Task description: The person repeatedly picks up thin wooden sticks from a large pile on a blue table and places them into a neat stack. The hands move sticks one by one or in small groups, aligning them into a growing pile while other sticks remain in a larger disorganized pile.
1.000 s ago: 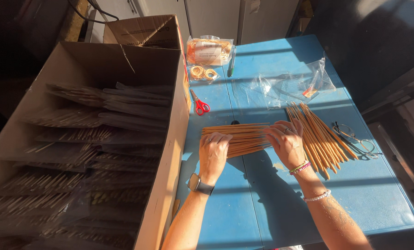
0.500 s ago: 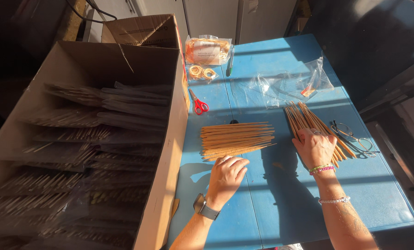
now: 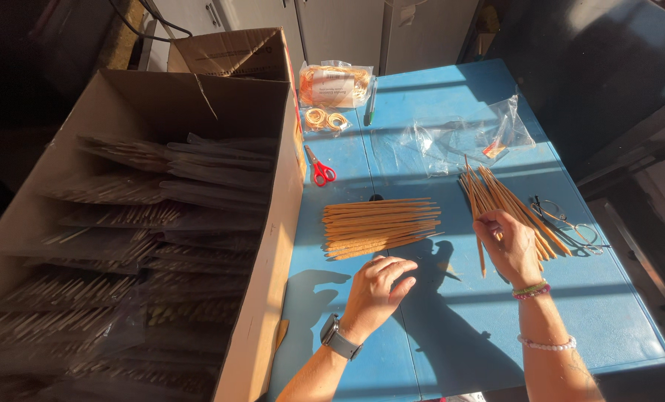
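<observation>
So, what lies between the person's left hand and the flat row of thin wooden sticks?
In the head view, only bare blue table separates left hand from sticks.

A big cardboard box (image 3: 258,223) stood at the left, filled with clear packets of sticks (image 3: 139,223). On the blue table (image 3: 436,327) lay red scissors (image 3: 320,170), a bag of rubber bands (image 3: 334,84), two loose rubber bands (image 3: 326,118), a green pen (image 3: 372,103), an empty plastic bag (image 3: 459,135) and eyeglasses (image 3: 567,223).

Blue table (image 3: 451,327); tan sticks (image 3: 381,225); red-handled scissors (image 3: 320,170); brown cardboard box (image 3: 273,246); grey watch (image 3: 338,339).
</observation>
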